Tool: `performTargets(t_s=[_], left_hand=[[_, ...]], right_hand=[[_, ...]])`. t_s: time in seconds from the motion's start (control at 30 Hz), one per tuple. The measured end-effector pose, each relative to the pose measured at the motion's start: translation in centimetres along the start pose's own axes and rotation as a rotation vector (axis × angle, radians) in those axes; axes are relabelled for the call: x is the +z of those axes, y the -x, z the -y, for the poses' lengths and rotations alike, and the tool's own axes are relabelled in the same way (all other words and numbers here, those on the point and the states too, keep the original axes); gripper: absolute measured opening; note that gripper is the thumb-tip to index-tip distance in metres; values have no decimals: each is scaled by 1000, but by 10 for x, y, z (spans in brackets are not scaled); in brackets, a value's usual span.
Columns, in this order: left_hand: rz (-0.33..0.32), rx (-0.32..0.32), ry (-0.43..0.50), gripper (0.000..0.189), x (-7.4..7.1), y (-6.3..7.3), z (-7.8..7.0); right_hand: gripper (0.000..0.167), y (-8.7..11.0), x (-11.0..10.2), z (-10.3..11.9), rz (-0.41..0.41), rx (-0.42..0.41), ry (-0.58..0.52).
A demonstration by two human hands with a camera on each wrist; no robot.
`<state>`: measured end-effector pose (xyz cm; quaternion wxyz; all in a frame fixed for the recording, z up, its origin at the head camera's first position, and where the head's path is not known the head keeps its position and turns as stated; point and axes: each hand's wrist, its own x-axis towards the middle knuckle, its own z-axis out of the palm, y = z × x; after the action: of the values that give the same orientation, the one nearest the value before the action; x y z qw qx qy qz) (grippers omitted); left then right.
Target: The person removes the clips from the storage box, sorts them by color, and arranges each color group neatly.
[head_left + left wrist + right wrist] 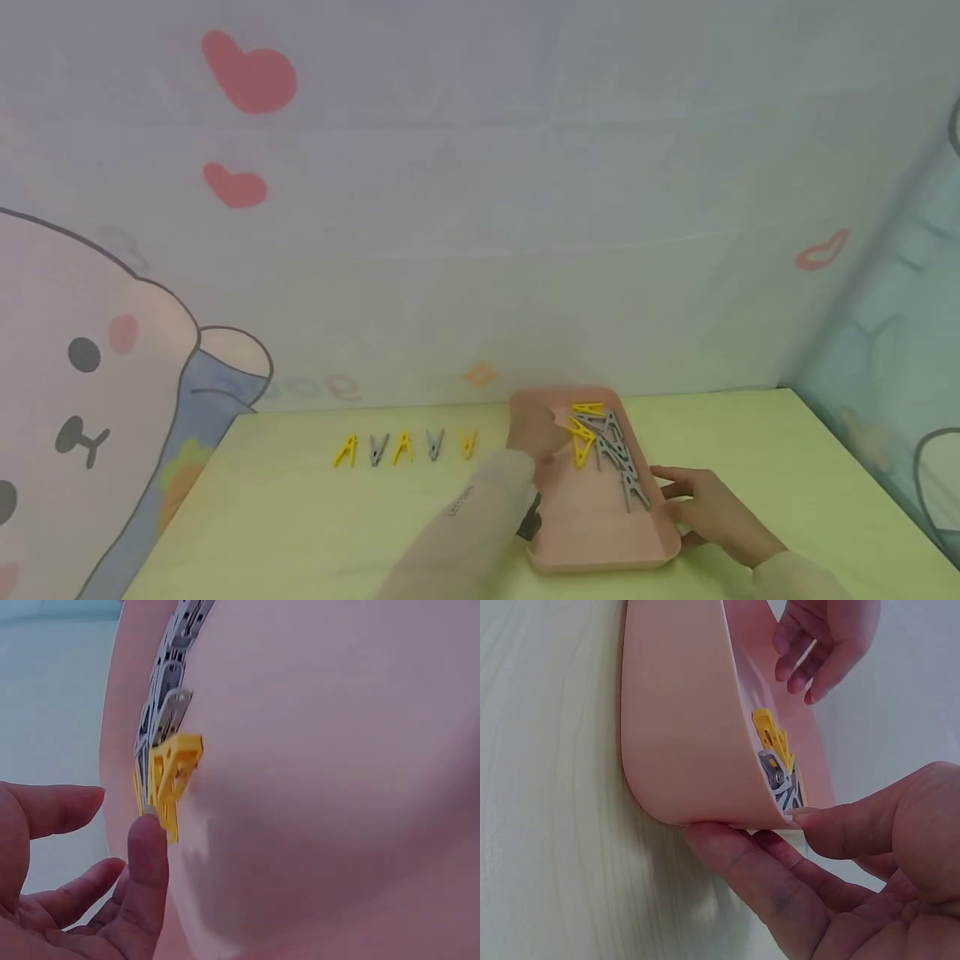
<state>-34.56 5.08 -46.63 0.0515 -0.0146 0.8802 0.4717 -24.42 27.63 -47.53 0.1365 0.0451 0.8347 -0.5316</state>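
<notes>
A pink tray (577,542) lies on the table with several grey clothespins (618,450) and yellow clothespins (581,450) heaped along its right side. Over the tray's left part is my left hand (536,433), its thumb and fingers spread apart. In the left wrist view a fingertip stands close to a yellow clothespin (176,761); whether it touches cannot be told. My right hand (701,504) grips the tray's right wall, as the right wrist view shows, with the thumb (855,825) at the rim and fingers against the outside.
Left of the tray, yellow clothespins (346,451) and grey clothespins (378,449) alternate in a row on the pale table (300,525). A dark object (529,521) shows beside the left wrist. Behind the table hangs a printed cloth (480,208).
</notes>
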Motion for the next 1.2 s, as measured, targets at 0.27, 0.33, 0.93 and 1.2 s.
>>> performTargets(t_s=[0.27, 0.33, 0.93, 1.2], left_hand=[[57, -33, -91, 33, 36, -4, -6], [45, -15, -161, 32, 41, -3, -8], [25, 12, -350, 29, 37, 1, -7], [60, -22, -214, 35, 23, -2, 5]], right_hand=[[64, 5, -1, 0, -4, -2, 6], [64, 6, -1, -2, 7, -16, -5], [61, 2, 12, 2, 0, -3, -17], [61, -2, 17, 3, 9, -4, -13]])
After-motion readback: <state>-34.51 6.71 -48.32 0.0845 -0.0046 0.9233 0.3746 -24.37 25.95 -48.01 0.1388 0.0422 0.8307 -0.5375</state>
